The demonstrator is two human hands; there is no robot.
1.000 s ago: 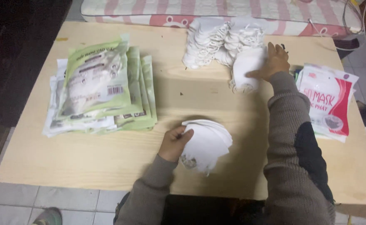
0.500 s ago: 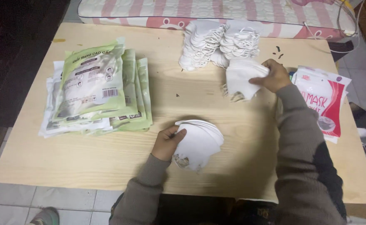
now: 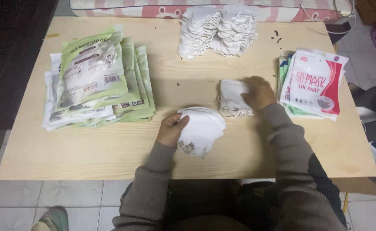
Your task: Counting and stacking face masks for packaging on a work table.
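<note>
Masks here look light and soft: your left hand point(image 3: 171, 129) pinches 1 small stack of white masks point(image 3: 201, 128) by its edge near the table's point(image 3: 89, 145) front; your right hand point(image 3: 260, 92) closes over another bundle point(image 3: 233, 98). Hold the folded edge, not the loose ear loops.

The left hand point(image 3: 169, 129) is gripping a mask stack point(image 3: 201, 129) on the tabletop point(image 3: 89, 145); the right hand point(image 3: 258, 92) is resting on more masks point(image 3: 232, 97).
</note>
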